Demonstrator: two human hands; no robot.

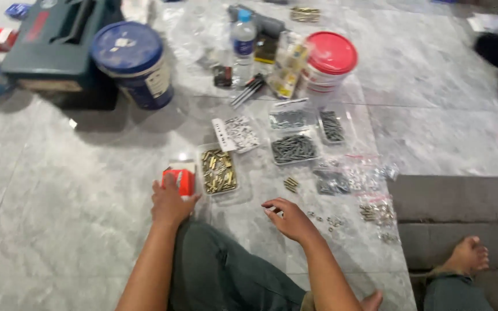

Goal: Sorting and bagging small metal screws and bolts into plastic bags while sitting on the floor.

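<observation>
Left hand (170, 203) with fingers clasping the red box (180, 179) just left of the tray of brass screws (218, 171); right hand (291, 219) right of the tray, fingers loosely released; sorting judged partly done, loose pieces (325, 219) remaining.

left hand (170, 203): fingers curled, gripping | right hand (290, 219): fingers loose, empty

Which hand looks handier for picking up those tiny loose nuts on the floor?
The right hand, probably. It hovers open just beside the loose nuts, while the left hand rests on the small red box, farther away.
</observation>
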